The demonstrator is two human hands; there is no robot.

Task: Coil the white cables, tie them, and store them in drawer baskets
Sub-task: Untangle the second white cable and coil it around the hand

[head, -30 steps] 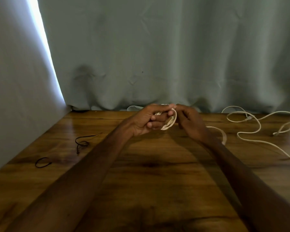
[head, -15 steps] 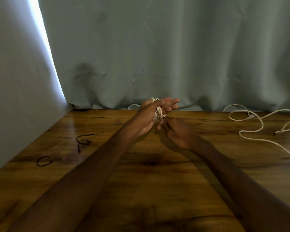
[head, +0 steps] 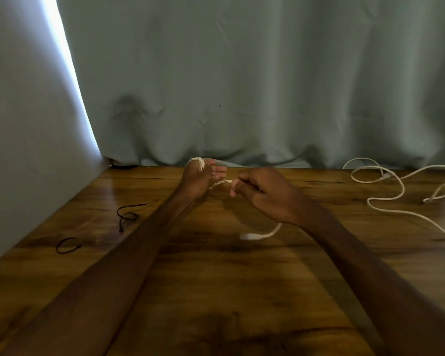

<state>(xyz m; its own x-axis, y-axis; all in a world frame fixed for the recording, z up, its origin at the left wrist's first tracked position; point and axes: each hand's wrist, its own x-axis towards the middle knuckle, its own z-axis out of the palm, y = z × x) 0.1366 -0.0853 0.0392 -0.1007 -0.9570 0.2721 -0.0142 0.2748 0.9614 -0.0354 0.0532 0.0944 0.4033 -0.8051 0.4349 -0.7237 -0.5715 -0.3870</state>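
Note:
My left hand (head: 199, 179) is raised over the far middle of the wooden table, with a white cable coil (head: 197, 161) wound around its upper fingers. A short taut stretch of that cable (head: 217, 184) runs to my right hand (head: 265, 195), which is closed on it. The cable's free end with a white plug (head: 249, 236) hangs blurred below my right wrist. A second loose white cable (head: 385, 201) lies sprawled in loops on the table at the far right. No drawer baskets are in view.
Two thin black ties lie on the wooden table (head: 216, 291) at the left: a tangled one (head: 126, 215) and a small loop (head: 67, 245). A grey-green curtain (head: 242, 86) hangs along the table's far edge, and a wall (head: 23, 137) closes the left side.
My right hand has pulled away to the right, drawing a stretch of cable taut from the coil. The plug end now swings below my right wrist. My left hand stays raised.

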